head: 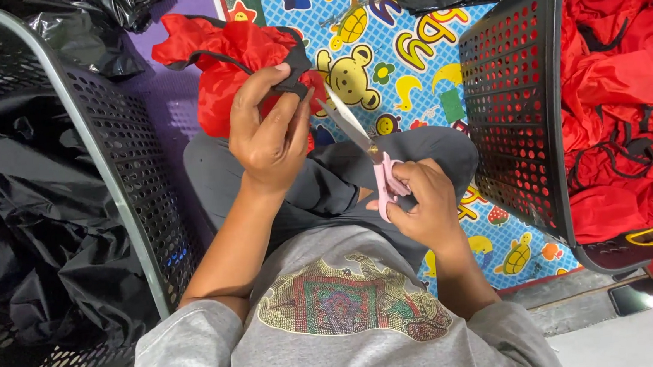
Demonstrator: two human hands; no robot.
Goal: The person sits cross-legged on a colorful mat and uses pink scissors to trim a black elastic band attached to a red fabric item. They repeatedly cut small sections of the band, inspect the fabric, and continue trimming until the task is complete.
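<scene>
While left hand (268,130) grips red fabric (227,59), right hand (421,199) holds pink scissors (371,160), black baskets (510,99) close either side.

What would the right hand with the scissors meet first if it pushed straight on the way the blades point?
Probably the black strap of the red cloth pinched by the left hand; the scissors in the right hand point up-left at it, though depth is unclear.

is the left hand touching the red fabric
Touching. The head view shows the left hand pinching the black trim of the red fabric between thumb and fingers, no gap; the right hand holds pink scissors.
</scene>
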